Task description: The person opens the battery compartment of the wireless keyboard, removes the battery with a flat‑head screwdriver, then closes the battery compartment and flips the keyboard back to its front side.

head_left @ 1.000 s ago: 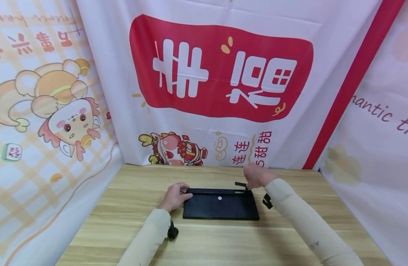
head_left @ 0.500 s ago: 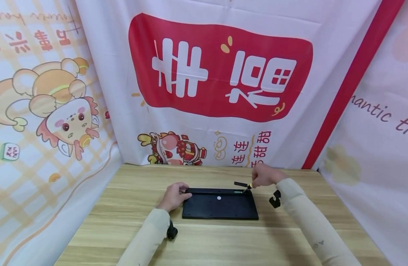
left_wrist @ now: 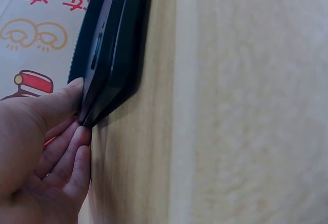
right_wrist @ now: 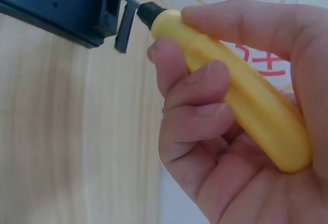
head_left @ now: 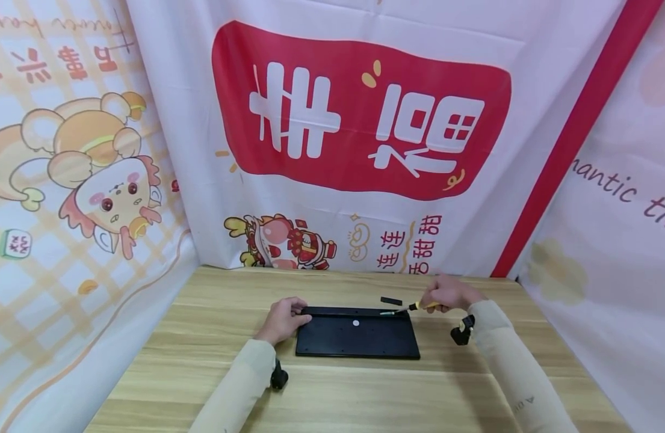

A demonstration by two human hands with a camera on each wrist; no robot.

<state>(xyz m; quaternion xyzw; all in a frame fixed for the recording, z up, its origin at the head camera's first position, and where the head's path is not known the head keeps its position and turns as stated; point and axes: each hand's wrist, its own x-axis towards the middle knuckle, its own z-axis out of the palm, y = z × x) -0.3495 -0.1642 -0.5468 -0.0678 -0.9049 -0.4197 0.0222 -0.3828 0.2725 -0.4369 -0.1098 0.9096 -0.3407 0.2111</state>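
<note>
A black keyboard-like panel [head_left: 359, 338] lies on the wooden table, with a narrow slot near its far right edge showing something green [head_left: 387, 313]. My left hand [head_left: 282, 320] pinches the panel's far left corner; in the left wrist view the thumb of that hand [left_wrist: 46, 142] lies on top and the fingers are at the edge. A screwdriver with a yellow handle [right_wrist: 246, 93] and black collar is gripped in my right hand [head_left: 448, 293], its shaft reaching into the slot. Just beyond the panel lies a small black strip [head_left: 391, 300].
The wooden table [head_left: 213, 385] runs back to a white printed cloth [head_left: 359, 204] hanging behind it. More printed cloth hangs at the left and right sides. Each wrist carries a small black camera.
My right hand has moved right and the screwdriver has tilted lower, so its handle and shaft show more. The small strip is no longer beside the fingers. My left hand has barely moved.
</note>
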